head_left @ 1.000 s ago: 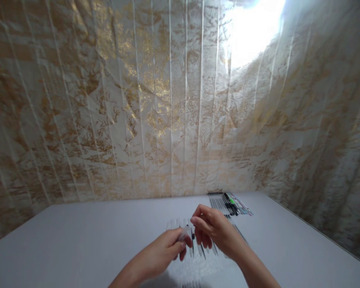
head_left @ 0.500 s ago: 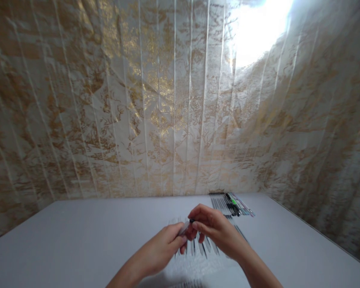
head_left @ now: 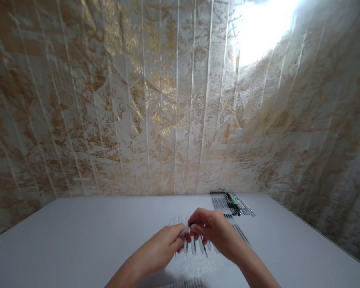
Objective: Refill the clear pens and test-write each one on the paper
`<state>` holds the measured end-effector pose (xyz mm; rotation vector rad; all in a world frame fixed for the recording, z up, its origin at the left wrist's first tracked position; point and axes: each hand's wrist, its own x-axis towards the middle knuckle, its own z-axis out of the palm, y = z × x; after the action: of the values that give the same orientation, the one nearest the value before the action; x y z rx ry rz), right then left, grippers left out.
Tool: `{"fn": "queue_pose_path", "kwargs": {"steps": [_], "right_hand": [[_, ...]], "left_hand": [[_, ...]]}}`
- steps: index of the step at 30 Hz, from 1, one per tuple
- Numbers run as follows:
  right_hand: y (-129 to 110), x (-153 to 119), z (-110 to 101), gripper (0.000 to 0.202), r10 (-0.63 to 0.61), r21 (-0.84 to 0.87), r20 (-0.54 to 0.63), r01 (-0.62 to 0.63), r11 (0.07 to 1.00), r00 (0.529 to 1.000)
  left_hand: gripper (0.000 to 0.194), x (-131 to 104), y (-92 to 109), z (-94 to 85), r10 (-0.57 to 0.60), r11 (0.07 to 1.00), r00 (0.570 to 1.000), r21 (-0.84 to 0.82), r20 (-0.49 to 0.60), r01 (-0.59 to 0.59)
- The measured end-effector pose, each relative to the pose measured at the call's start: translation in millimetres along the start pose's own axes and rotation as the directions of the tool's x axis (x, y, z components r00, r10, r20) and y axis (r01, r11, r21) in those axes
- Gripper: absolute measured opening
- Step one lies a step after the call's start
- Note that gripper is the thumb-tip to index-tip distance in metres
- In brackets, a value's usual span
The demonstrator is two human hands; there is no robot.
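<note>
My left hand (head_left: 166, 245) is closed around a translucent whitish pen barrel (head_left: 184, 230), whose far end pokes out toward the right. My right hand (head_left: 217, 230) pinches a small black piece (head_left: 190, 225) at that end of the barrel; whether it is a cap or a plug is too small to tell. Both hands meet above the table. Under them lies a row of pen parts (head_left: 201, 246), clear tubes and dark-tipped thin sticks, partly covered by my fingers.
Several black-ended pens (head_left: 219, 203) lie in a row at the back right of the white table (head_left: 93, 232). Beside them is a bunch of mixed pens with a green-marked one (head_left: 234, 201). Thin dark sticks (head_left: 242, 234) lie past my right hand. A patterned metallic sheet (head_left: 156, 100) rises behind.
My right hand has dipped slightly, and its fingers are closer over the black piece, which shows less now. The view has shifted a little. My left hand keeps its hold on the barrel.
</note>
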<state>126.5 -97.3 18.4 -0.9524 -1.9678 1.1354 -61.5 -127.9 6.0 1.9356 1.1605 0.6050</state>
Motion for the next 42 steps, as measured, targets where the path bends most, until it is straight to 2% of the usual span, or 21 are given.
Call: {"fn": "queue_pose_path", "kwargs": {"steps": [2,5,8,10,13,16,18,22,26,31,32,37,39,42], "right_hand": [[-1,-1,-1,0.007,0.017,-0.090,0.011,-0.016,0.996,1.000],[-5,-1,1,0.017,-0.031,-0.267,0.023,0.036,0.963,0.999],[-6,-1,9,0.032,-0.081,-0.500,-0.038,0.051,0.864,0.996],[-6,0,13,0.040,-0.060,-0.556,-0.082,0.005,0.831,0.995],[-8,-1,12,0.046,-0.021,-0.513,-0.082,-0.024,0.858,0.996],[-11,-3,8,0.036,-0.087,-0.469,-0.044,0.056,0.881,0.995],[-10,-2,10,0.031,-0.130,-0.494,-0.061,0.083,0.865,0.990],[-3,2,20,0.045,-0.085,-0.593,-0.178,-0.038,0.805,0.980],[-4,0,17,0.052,-0.004,-0.565,-0.148,-0.081,0.821,0.989],[-8,-3,10,0.024,-0.076,-0.481,-0.052,0.041,0.876,0.996],[-7,-3,10,0.024,-0.072,-0.485,-0.056,0.036,0.874,0.996],[-4,0,9,0.055,0.043,-0.433,-0.090,-0.078,0.898,0.995],[-7,-3,4,0.049,0.015,-0.381,-0.072,-0.041,0.924,0.997],[-11,-5,1,0.027,-0.055,-0.357,-0.018,0.045,0.933,0.998]], "left_hand": [[0.021,-1,1,0.4,-0.008,0.999,1.000,0.040,-0.007,0.008],[0.023,-1,2,3.0,-0.006,0.995,0.999,0.095,-0.036,0.009],[0.023,0,2,5.8,-0.029,0.989,0.996,0.139,-0.089,0.041],[0.022,1,2,6.3,-0.053,0.983,0.991,0.165,-0.127,0.073],[0.022,2,3,4.9,-0.061,0.981,0.989,0.173,-0.138,0.085],[0.023,2,4,3.5,-0.039,0.987,0.994,0.150,-0.103,0.055],[0.024,1,4,4.1,-0.028,0.989,0.995,0.144,-0.096,0.042],[0.024,2,5,8.0,-0.060,0.978,0.988,0.191,-0.141,0.087],[0.023,3,9,8.4,-0.095,0.957,0.987,0.262,-0.131,0.127],[0.023,2,12,6.0,-0.121,0.915,0.982,0.367,-0.145,0.167],[0.024,2,11,6.1,-0.118,0.913,0.983,0.373,-0.144,0.165],[0.022,1,11,7.0,-0.097,0.927,0.987,0.350,-0.131,0.137],[0.021,1,12,6.6,-0.088,0.929,0.986,0.345,-0.139,0.131],[0.020,1,11,6.1,-0.095,0.925,0.986,0.355,-0.137,0.138]]}}
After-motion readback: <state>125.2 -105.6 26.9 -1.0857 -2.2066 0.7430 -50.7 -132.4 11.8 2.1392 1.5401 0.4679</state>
